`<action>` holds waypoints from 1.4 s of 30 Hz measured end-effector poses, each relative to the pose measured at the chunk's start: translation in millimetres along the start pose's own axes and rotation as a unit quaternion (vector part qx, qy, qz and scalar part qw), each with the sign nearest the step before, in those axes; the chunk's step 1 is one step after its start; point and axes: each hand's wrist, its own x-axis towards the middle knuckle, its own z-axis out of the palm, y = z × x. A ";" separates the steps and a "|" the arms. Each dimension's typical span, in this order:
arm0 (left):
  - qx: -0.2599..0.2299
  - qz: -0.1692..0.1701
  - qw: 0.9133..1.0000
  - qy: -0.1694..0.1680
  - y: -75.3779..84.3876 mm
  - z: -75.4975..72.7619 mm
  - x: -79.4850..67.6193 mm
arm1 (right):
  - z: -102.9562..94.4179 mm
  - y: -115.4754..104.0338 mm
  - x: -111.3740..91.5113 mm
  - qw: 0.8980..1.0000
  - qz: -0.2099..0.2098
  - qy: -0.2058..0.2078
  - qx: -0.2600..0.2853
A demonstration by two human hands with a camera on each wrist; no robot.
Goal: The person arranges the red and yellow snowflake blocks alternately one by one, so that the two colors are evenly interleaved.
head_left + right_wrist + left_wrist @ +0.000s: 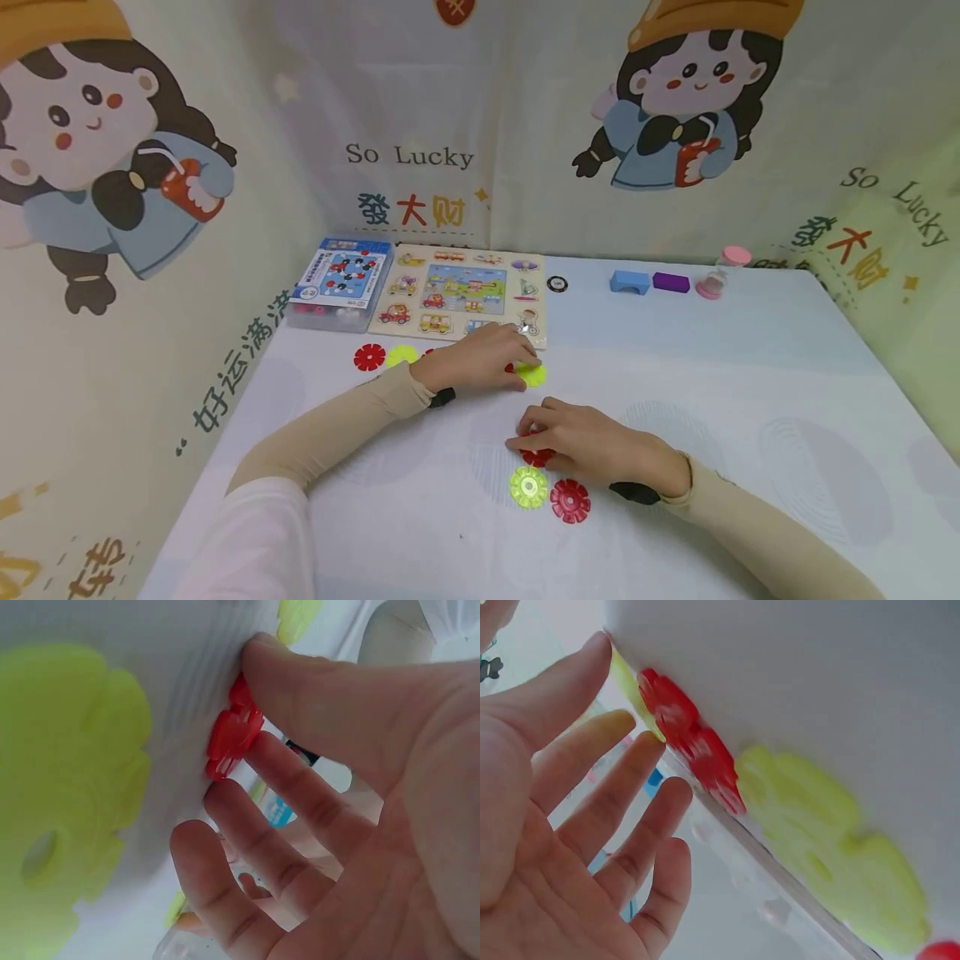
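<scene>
My left hand [483,358] reaches to the right end of a row of notched plastic interlocking discs, its thumb and fingertips around the edge of a yellow disc [533,375]. A red disc [694,742] and a larger-looking yellow disc [832,847] follow along the row in the left wrist view. Closer to me, my right hand [592,442] pinches a red disc [235,735] between thumb and fingers, low over the tabletop. Beside it lie a yellow-green disc [528,487] and another red disc [571,501]. My left forearm and hand cover the row's middle.
Behind the row lie a wooden picture puzzle [465,287] and a clear box [341,283] with a molecule picture. Along the back stand a black-and-white round chip [557,284], a blue arch block [629,282], a purple block [671,282] and a pink sand timer [723,272].
</scene>
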 end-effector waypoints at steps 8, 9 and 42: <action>-0.012 -0.007 1.000 0.000 0.1 -0.1 1.5 | 2.5 -1.6 -1.7 0.999 0.025 0.024 -0.018; -0.013 -0.006 1.000 0.001 -0.2 0.0 1.7 | 2.7 -2.2 -2.3 0.999 0.025 0.029 -0.024; -0.017 -0.003 1.000 0.011 1.5 0.5 3.4 | -15.3 95.6 14.4 0.982 0.124 0.144 0.014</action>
